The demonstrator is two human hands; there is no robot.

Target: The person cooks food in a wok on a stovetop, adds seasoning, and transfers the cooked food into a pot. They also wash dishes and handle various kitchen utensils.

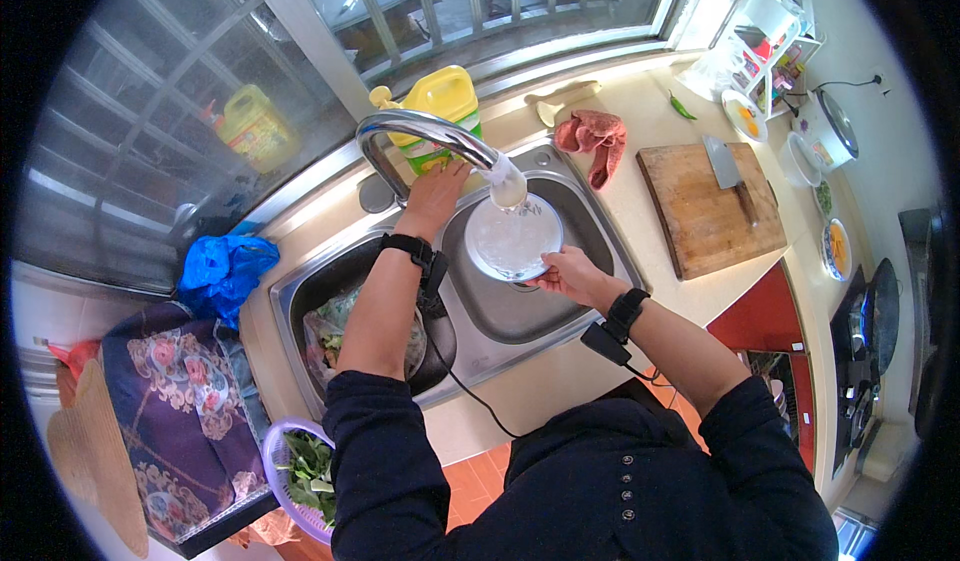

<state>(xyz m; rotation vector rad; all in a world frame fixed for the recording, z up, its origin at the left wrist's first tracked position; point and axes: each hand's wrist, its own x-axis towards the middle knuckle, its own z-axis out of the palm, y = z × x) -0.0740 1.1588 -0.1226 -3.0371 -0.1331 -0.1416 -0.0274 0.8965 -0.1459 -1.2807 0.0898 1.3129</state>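
Observation:
My right hand [574, 276] grips the lower right rim of a white bowl with a blue edge [514, 238], tilted over the right basin of the steel double sink [495, 358]. Water seems to run into the bowl from the chrome faucet [427, 122], whose tip has a pale cover. My left hand [442, 186] is raised behind the faucet spout, in front of the yellow and green detergent jug [442, 96]; its fingertips are partly hidden, and whether it touches the faucet is unclear. In the left basin, under my left forearm, lies a plastic bag with vegetable scraps [322, 336].
Right of the sink lie a red cloth [596, 141] and a wooden cutting board [682, 223] bearing a cleaver [721, 162]. Dishes of cut food line the right wall near the stove [862, 358]. A blue plastic bag [225, 268] and a purple basket of greens [274, 478] are at left.

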